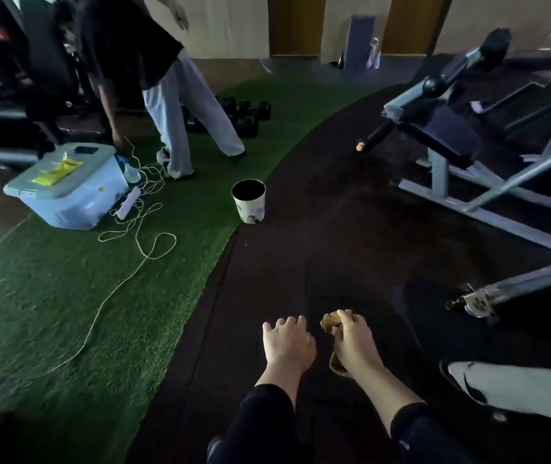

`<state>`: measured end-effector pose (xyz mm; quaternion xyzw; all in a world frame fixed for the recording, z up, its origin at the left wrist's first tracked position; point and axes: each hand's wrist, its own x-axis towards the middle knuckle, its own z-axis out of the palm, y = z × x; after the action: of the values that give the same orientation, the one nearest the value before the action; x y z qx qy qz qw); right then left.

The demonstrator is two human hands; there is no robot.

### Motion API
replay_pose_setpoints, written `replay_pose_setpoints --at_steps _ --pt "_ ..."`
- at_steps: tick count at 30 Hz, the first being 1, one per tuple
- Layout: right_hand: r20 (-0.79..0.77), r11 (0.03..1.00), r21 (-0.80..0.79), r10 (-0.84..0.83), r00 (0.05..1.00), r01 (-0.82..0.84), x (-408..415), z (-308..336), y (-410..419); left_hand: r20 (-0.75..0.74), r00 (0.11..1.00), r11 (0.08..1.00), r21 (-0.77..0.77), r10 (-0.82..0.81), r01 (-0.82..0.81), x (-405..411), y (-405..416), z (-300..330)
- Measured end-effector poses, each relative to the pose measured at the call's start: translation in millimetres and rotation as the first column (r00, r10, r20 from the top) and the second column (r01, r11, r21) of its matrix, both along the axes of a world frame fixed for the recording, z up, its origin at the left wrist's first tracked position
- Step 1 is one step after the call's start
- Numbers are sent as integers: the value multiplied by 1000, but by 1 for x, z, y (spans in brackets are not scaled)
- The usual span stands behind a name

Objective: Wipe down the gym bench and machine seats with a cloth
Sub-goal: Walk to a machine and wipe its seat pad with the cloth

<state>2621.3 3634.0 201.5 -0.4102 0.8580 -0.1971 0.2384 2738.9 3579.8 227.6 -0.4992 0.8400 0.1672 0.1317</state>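
My right hand (354, 343) grips a crumpled yellowish cloth (331, 321), which sticks out above the fingers and below the palm. My left hand (287, 343) hangs beside it, fingers loosely curled, holding nothing. Both hands are held out over the dark rubber floor (334, 229). A grey-framed gym machine with a dark padded seat (451, 139) stands at the right, well ahead of my hands.
A white bucket (249, 200) stands ahead where the green turf (66, 296) meets the rubber floor. A light blue lidded box (66, 189), a power strip and a long loose cord lie on the turf at left. Another person stands by the box. Dumbbells (244, 115) lie behind.
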Motion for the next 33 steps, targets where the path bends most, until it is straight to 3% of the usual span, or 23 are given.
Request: replay_pose_setpoints --at_steps 8,19,33 --pt "23 992 22 -123 992 123 -93 1 -151 4 987 987 -31 -161 161 -104 -179 11" --pt "62 941 18 -337 939 337 -259 2 -297 48 918 918 -34 -394 396 -292 -343 19" --pt "-14 910 -2 -415 910 415 -532 20 -467 34 889 887 -55 -456 458 -568 -517 33"
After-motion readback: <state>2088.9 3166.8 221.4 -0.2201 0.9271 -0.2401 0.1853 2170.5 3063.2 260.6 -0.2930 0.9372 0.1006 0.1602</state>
